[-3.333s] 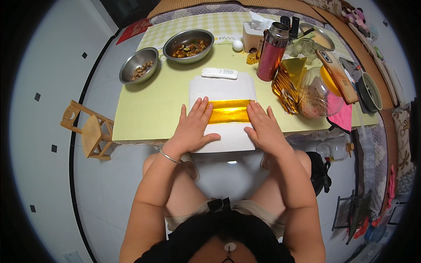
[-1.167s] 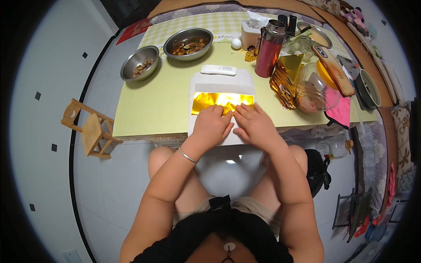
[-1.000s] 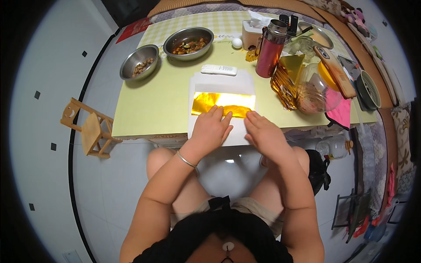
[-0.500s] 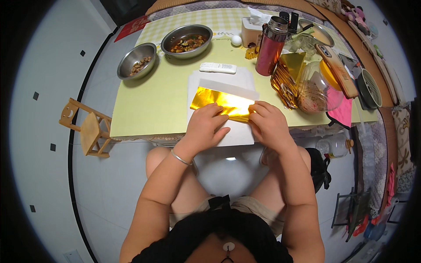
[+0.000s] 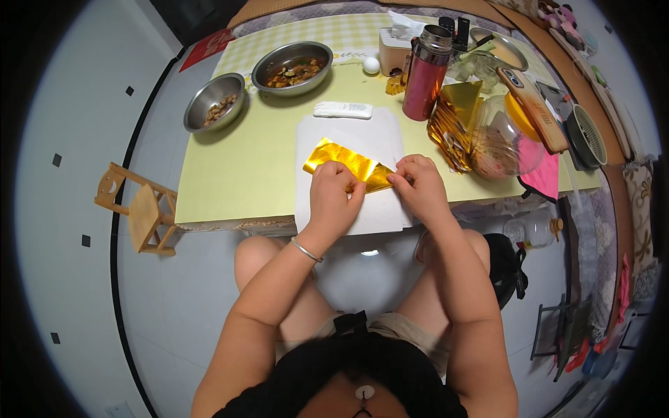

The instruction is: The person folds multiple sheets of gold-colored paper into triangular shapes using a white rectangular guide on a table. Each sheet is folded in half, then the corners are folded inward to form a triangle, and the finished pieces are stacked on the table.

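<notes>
A folded strip of shiny gold foil paper (image 5: 341, 159) slants over a stack of white sheets (image 5: 317, 209) at the table's near edge. My left hand (image 5: 336, 197) pinches its lower edge near the middle, thumb and fingers drawn together. At the strip's right end, my right hand (image 5: 420, 182) grips the foil between thumb and fingertips. A crease runs across the foil between the two hands, and the right end is turned at an angle. Just beyond the sheets lies a slim white object (image 5: 343, 110). More folded gold foil pieces (image 5: 449, 136) are stacked to the right.
Two metal bowls, one with nuts (image 5: 188, 115) and one with food in liquid (image 5: 261, 80), stand at the far left. A red flask (image 5: 423, 83), a tissue box (image 5: 392, 52), a clear plastic container (image 5: 496, 150) and a phone (image 5: 529, 104) crowd the right. A wooden chair (image 5: 143, 209) stands left.
The foil's pale strip along the far edge no longer shows, and the foil looks narrower. A crease now marks its right part. My left hand has moved right and closed into a pinch.
</notes>
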`<state>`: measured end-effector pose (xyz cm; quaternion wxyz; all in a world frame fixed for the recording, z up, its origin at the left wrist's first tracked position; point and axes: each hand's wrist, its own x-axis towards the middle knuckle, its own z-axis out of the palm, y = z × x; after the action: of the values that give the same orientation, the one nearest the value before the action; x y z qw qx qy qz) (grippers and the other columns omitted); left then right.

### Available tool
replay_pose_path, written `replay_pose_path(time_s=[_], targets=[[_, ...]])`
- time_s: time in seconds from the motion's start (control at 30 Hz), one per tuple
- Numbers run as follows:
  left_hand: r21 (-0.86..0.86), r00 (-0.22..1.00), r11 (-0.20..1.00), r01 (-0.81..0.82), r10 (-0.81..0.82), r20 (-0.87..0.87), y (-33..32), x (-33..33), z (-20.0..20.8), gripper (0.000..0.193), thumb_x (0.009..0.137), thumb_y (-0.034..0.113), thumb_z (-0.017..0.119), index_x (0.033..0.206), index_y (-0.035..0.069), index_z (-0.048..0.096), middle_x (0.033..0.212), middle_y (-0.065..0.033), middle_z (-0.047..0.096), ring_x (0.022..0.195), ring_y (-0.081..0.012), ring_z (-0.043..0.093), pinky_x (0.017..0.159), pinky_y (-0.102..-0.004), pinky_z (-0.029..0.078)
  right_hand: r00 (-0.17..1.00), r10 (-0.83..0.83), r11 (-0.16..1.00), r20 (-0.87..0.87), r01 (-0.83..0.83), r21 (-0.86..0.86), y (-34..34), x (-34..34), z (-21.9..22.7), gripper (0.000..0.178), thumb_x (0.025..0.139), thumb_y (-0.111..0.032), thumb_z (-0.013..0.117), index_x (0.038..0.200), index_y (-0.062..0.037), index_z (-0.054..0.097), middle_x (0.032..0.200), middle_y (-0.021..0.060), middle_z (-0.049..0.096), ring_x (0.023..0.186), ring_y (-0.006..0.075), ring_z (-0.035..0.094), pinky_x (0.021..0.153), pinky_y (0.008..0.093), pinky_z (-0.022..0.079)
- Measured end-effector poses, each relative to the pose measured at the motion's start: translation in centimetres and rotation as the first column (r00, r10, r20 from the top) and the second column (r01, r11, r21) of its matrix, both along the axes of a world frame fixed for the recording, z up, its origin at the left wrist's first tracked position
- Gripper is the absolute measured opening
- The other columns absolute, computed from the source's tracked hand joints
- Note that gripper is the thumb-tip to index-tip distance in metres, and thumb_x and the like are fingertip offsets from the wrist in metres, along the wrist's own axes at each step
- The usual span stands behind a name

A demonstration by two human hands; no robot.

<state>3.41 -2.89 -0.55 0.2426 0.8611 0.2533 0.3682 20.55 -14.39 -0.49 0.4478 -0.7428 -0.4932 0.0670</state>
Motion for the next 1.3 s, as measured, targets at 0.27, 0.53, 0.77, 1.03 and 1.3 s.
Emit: replay_pose_path(time_s=[0.27, 0.53, 0.77, 1.03, 1.3], targets=[[0.018, 1.0, 1.0, -0.003, 0.004, -0.005, 0.1, 0.4, -0.1, 0.016, 0.074, 0.008, 0.077, 0.068, 0.003, 0.062, 0.088, -0.0118, 0.058, 0.087, -0.0298, 0.057, 0.077, -0.0399, 0.047, 0.987, -0.1, 0.994, 0.13, 0.103, -0.019, 0.1, -1.1, 0.2, 0.021, 0.079, -0.014, 0.079, 0.075, -0.0031, 0.061, 0.09, 0.0125, 0.062, 0.092, 0.0326, 0.059, 0.08, 0.0422, 0.05], [0.065, 1.0, 0.998, -0.012, 0.013, -0.012, 0.0, 0.9, -0.1, 0.018, 0.073, 0.006, 0.075, 0.065, 0.004, 0.058, 0.083, -0.0114, 0.057, 0.086, -0.031, 0.055, 0.078, -0.0416, 0.046, 0.967, -0.12, 0.99, 0.223, 0.132, -0.041, 0.3, -1.5, 0.1, 0.022, 0.079, -0.015, 0.08, 0.08, -0.0046, 0.06, 0.091, 0.0121, 0.061, 0.092, 0.0335, 0.058, 0.08, 0.0435, 0.048], [0.056, 0.999, 0.998, -0.025, 0.027, -0.031, 0.2, 0.9, -0.2, 0.016, 0.073, 0.007, 0.074, 0.065, 0.004, 0.06, 0.084, -0.0126, 0.059, 0.09, -0.0333, 0.056, 0.079, -0.0432, 0.047, 0.82, 0.014, 1.0, 0.572, -0.014, -0.005, -0.1, -3.6, 0.5, 0.05, 0.087, -0.018, 0.071, 0.13, 0.0025, 0.056, 0.145, 0.0234, 0.05, 0.138, 0.0396, 0.044, 0.115, 0.0531, 0.034], [0.047, 0.999, 0.999, -0.02, 0.022, -0.031, 0.0, 0.9, -0.1, 0.018, 0.074, 0.009, 0.075, 0.066, 0.004, 0.06, 0.082, -0.0114, 0.059, 0.088, -0.0334, 0.056, 0.078, -0.0432, 0.047, 0.852, 0.275, 0.946, 0.445, -0.157, -0.283, -1.1, -5.3, -1.0, 0.091, 0.088, -0.048, 0.072, 0.151, 0.008, 0.037, 0.158, 0.0304, 0.033, 0.151, 0.0428, 0.028, 0.124, 0.0518, 0.021], [0.221, 0.963, 0.938, 0.266, -0.246, -0.113, 4.3, -3.6, 1.8, 0.037, 0.068, 0.014, 0.072, 0.102, 0.003, 0.067, 0.101, -0.0145, 0.061, 0.099, -0.0367, 0.057, 0.09, -0.0458, 0.046, 0.818, 0.4, 0.899, 0.414, -0.263, -0.349, -1.8, -4.5, 1.0, 0.085, 0.082, -0.062, 0.073, 0.153, -0.0235, 0.048, 0.16, 0.0346, 0.027, 0.15, 0.0491, 0.025, 0.122, 0.0575, 0.021]])
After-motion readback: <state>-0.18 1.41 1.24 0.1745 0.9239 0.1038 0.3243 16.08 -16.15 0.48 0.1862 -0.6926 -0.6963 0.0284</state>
